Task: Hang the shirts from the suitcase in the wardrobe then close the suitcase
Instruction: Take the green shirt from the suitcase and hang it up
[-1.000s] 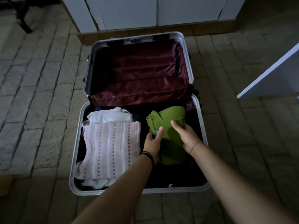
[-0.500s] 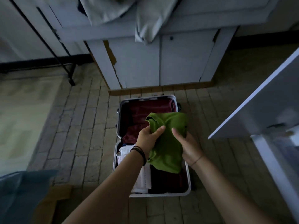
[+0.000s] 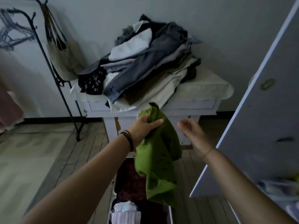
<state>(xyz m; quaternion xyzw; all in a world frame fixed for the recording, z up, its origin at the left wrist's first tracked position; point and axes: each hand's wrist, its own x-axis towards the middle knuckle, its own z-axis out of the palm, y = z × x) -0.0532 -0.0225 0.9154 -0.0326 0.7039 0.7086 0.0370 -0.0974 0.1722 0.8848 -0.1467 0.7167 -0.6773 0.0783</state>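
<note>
A green shirt (image 3: 157, 159) hangs unfolded in the air above the open suitcase (image 3: 114, 188). My left hand (image 3: 144, 127) grips it near its top edge. My right hand (image 3: 193, 135) is to the right of the shirt, apart from it, blurred, fingers loose and holding nothing. The suitcase lies on the floor at the bottom of the view, with dark red lining and folded white and pink clothes (image 3: 125, 213) inside. The white wardrobe door (image 3: 262, 110) stands open on the right.
A white cabinet (image 3: 194, 104) straight ahead carries a tall heap of clothes (image 3: 145, 62). A black metal rack (image 3: 63, 88) with a woven bag (image 3: 61, 54) and hangers stands at the left. More clothes show low inside the wardrobe (image 3: 278, 191).
The green shirt has been lifted out of the suitcase and raised high. My right hand has let go of it and moved right. The view has tilted up to the cabinet.
</note>
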